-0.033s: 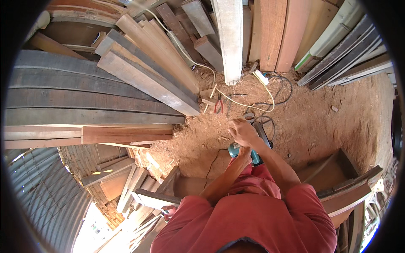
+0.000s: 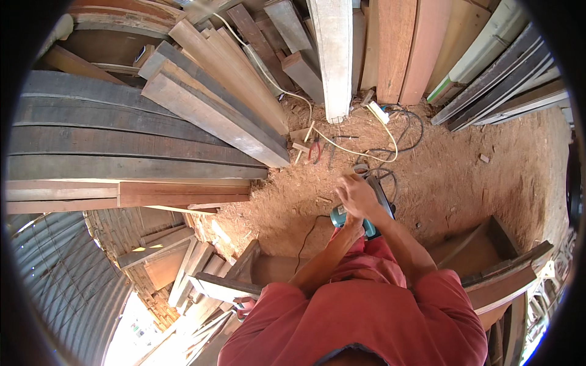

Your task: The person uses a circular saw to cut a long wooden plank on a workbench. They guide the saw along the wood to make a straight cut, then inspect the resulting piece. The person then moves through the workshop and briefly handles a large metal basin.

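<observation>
A teal power tool (image 2: 337,215) with a dark, flat-sided part (image 2: 379,194) rests at my lap, over red trousers; its exact kind is hidden by my hands. My left hand (image 2: 352,224) lies against the teal body, its fingers covered by my right hand. Above it, my right hand (image 2: 360,198) is closed, with fingers curled toward the far end of the tool. What those fingers pinch, if anything, is too small to make out.
Pliers with red handles (image 2: 314,151) lie on the dirt floor ahead, beside small wood scraps. A white power strip (image 2: 378,111) and looped dark cables (image 2: 415,137) lie farther off. Stacked planks (image 2: 134,165) fill the left; upright boards (image 2: 397,49) line the far side.
My right hand has shifted slightly right and its fingers have changed pose a little. My left hand and the power tool look almost unmoved.
</observation>
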`<state>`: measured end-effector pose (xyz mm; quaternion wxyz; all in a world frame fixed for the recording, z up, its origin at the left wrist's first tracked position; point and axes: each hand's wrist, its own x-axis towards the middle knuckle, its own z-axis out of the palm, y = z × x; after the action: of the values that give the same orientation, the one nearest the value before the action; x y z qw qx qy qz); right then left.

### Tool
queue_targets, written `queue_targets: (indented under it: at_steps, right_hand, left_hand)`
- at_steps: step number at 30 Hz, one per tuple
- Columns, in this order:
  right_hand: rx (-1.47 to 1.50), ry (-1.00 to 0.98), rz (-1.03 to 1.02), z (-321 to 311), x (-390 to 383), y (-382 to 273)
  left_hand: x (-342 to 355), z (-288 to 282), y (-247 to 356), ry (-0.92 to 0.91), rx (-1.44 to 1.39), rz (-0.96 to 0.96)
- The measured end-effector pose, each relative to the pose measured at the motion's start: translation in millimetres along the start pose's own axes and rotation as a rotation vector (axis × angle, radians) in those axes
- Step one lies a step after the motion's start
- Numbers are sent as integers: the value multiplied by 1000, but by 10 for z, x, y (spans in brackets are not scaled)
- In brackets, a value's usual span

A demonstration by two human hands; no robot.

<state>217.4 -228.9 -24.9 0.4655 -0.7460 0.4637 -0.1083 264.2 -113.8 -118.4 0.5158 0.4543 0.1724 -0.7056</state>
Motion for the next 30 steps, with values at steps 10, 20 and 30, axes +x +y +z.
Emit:
queue_targets:
  at_steps: [10, 20, 30]
  right_hand:
    - [148, 317, 241, 247, -1079, 507]
    - [244, 5, 496, -179, -1446, 836]
    - [290, -50, 540, -528, -1618, 1419]
  left_hand:
    - [-337, 711, 101, 30, 219, -30]
    - [-320, 790, -391, -5, 77, -182]
    - [-213, 618, -439, -199, 561, -359]
